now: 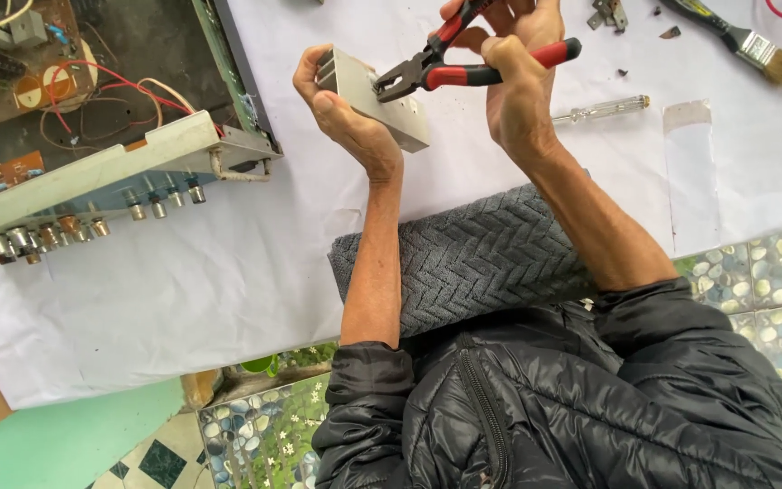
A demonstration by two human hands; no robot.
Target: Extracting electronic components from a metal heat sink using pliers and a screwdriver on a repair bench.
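Head view
Left hand (341, 104): wrapped around a grey metal block (377, 100), held above the white sheet (228, 272).
Right hand (513, 77): gripping red-handled pliers (445, 71), whose tips bite on the block's top face.
Nearby: screwdriver (601, 110), paintbrush (744, 38), grey towel (472, 258), opened amplifier (92, 181).

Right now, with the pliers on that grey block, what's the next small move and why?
Probably a firm squeeze and a gentle twist. The pliers' nose already sits on a small part on the top face of the grey metal block, the right hand is wrapped round the red handles, and the left hand braces the block from below, off the white sheet.
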